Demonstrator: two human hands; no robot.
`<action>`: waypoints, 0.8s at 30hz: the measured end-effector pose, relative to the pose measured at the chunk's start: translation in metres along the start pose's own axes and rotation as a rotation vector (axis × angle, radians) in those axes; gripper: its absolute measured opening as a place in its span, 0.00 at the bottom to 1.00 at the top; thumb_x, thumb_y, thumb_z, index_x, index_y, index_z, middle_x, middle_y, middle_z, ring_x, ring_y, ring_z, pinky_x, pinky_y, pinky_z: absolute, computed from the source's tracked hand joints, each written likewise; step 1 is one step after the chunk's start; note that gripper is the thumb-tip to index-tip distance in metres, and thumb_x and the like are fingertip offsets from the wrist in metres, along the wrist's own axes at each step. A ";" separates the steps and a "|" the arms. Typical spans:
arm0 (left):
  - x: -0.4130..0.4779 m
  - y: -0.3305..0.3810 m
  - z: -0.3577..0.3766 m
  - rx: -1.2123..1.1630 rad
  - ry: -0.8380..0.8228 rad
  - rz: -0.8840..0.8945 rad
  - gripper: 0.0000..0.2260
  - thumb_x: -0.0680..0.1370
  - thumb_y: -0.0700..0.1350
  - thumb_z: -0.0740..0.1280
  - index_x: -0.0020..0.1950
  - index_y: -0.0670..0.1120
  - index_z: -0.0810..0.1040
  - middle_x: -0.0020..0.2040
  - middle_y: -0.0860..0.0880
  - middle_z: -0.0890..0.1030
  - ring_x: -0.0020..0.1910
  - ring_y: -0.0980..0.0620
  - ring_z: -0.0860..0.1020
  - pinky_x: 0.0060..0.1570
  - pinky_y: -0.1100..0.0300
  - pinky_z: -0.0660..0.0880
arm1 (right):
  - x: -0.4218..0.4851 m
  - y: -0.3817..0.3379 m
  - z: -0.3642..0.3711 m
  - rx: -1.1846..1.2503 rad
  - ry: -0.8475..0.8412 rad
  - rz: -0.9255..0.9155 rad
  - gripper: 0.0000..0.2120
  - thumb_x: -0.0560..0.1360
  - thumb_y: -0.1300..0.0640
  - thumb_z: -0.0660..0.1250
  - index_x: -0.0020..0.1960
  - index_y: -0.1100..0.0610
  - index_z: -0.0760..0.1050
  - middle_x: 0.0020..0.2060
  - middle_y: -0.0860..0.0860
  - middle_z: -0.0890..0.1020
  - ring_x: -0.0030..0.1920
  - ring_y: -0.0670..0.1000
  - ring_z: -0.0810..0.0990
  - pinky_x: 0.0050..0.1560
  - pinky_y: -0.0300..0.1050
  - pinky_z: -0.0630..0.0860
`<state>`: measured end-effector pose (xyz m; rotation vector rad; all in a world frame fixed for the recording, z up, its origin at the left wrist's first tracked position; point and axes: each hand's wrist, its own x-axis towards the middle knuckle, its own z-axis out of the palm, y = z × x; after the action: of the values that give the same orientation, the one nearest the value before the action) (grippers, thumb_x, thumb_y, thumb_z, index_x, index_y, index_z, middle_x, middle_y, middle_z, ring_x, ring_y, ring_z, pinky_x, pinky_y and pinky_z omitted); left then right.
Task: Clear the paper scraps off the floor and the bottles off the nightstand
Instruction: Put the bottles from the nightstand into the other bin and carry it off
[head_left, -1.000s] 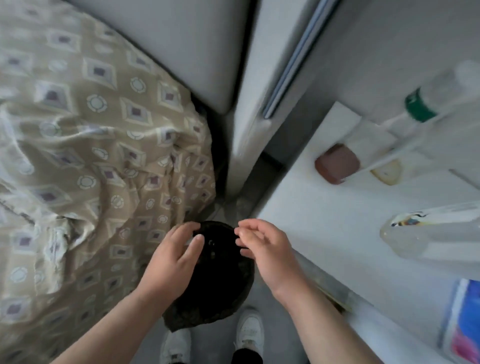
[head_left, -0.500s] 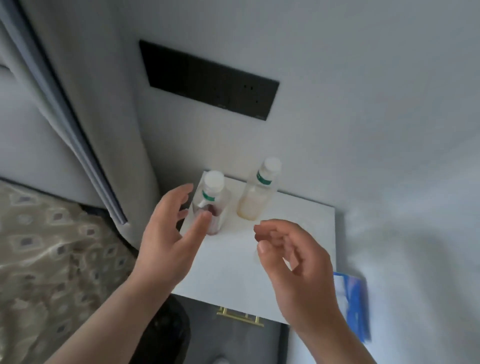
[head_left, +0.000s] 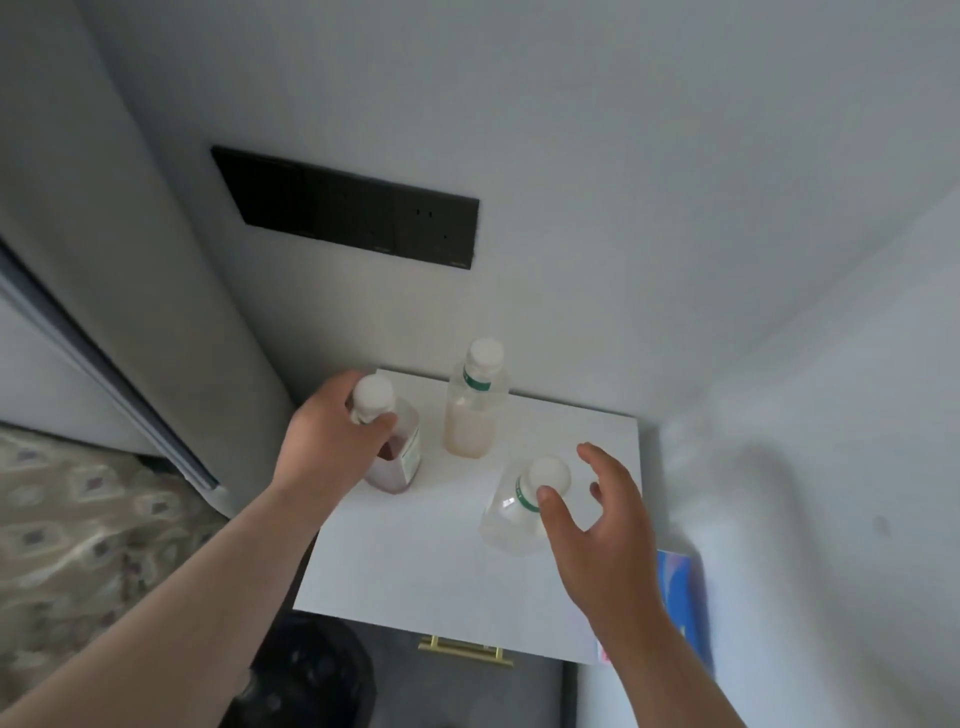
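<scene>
White-capped reddish bottle (head_left: 397, 452) sits inside left hand (head_left: 332, 441) fingers (head_left: 382, 423).

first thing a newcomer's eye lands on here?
Probably the two bare hands over the white nightstand: the left hand wraps the bottle with reddish dregs at the back left, the right hand is open beside the clear bottle. A third bottle stands untouched by the wall.

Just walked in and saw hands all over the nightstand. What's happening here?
A person is clearing bottles off the white nightstand. The left hand is wrapped around the bottle with reddish liquid. The right hand is open, closing in on the clear bottle. A third, pale-orange bottle stands untouched at the back. All three are on the nightstand.
</scene>
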<state>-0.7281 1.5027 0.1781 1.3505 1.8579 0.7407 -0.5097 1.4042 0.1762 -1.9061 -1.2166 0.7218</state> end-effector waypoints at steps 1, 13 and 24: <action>0.001 0.000 -0.001 0.009 -0.004 0.005 0.12 0.70 0.45 0.71 0.52 0.54 0.76 0.42 0.57 0.80 0.44 0.54 0.78 0.37 0.61 0.70 | 0.000 0.000 0.000 0.005 -0.016 0.020 0.26 0.70 0.47 0.69 0.66 0.50 0.70 0.58 0.34 0.69 0.64 0.48 0.72 0.67 0.49 0.70; -0.047 -0.005 -0.041 -0.257 0.131 0.046 0.16 0.67 0.43 0.76 0.47 0.57 0.74 0.47 0.56 0.82 0.50 0.56 0.80 0.51 0.56 0.76 | 0.017 0.018 0.015 0.012 -0.196 0.129 0.21 0.69 0.52 0.74 0.61 0.47 0.74 0.56 0.42 0.79 0.58 0.47 0.76 0.63 0.49 0.74; -0.112 -0.062 -0.129 -0.549 0.317 0.055 0.14 0.64 0.41 0.72 0.47 0.53 0.79 0.39 0.55 0.84 0.35 0.60 0.81 0.38 0.69 0.77 | -0.010 -0.051 0.038 0.240 -0.360 -0.044 0.16 0.67 0.54 0.76 0.53 0.47 0.79 0.47 0.41 0.85 0.48 0.39 0.82 0.43 0.28 0.75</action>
<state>-0.8449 1.3725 0.2285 0.9679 1.6693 1.4378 -0.5680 1.4200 0.1980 -1.5904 -1.3150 1.1686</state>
